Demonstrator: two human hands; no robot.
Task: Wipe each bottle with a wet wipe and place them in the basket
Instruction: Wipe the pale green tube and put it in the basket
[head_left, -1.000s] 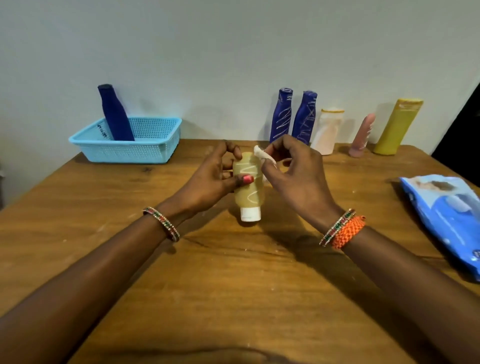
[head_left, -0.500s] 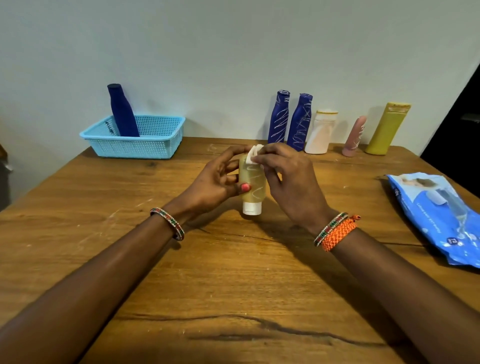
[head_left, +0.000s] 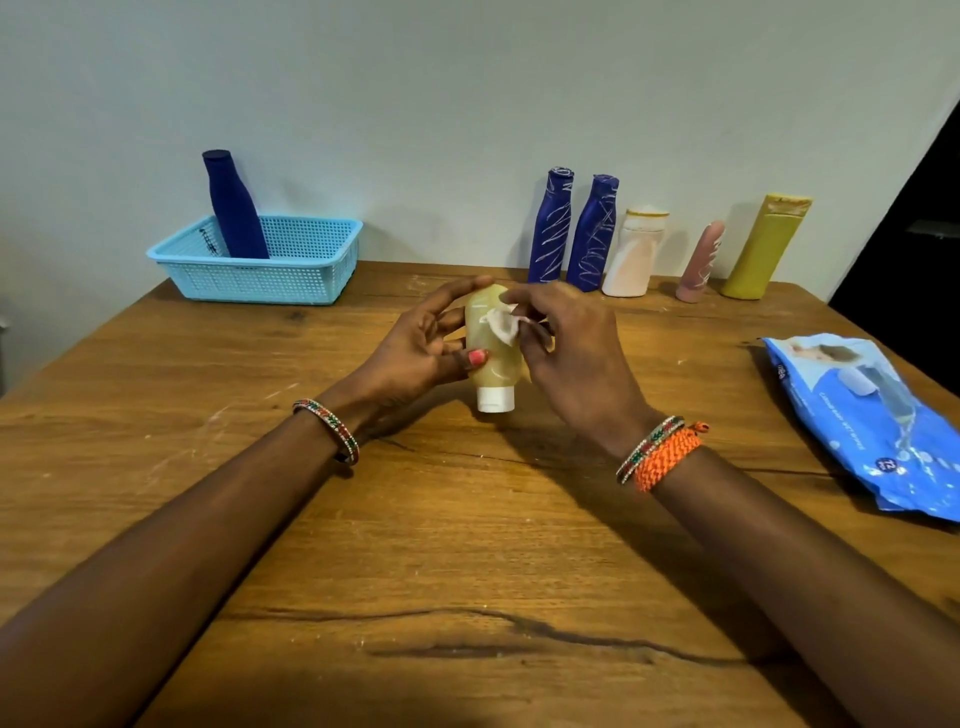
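Head view is showing us partway through: we are gripping the yellow bottle (head_left: 493, 353) in our left hand (head_left: 415, 358), cap down over the table (head_left: 467, 519), while our right hand (head_left: 571, 353) is pinching the wet wipe (head_left: 503, 325) against it. One blue bottle (head_left: 234, 208) is standing in the basket (head_left: 311, 275); five bottles (head_left: 639, 254) are waiting by the wall, so we are judging most work remains.

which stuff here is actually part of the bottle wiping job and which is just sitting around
Part of the job:
- yellow bottle, held cap down by the left hand
- wet wipe, pinched by the right hand
- blue basket, with one dark blue bottle in it
- five bottles by the wall, marks showing on most
- wipes pack

Just lying about:
- wooden table
- bracelets
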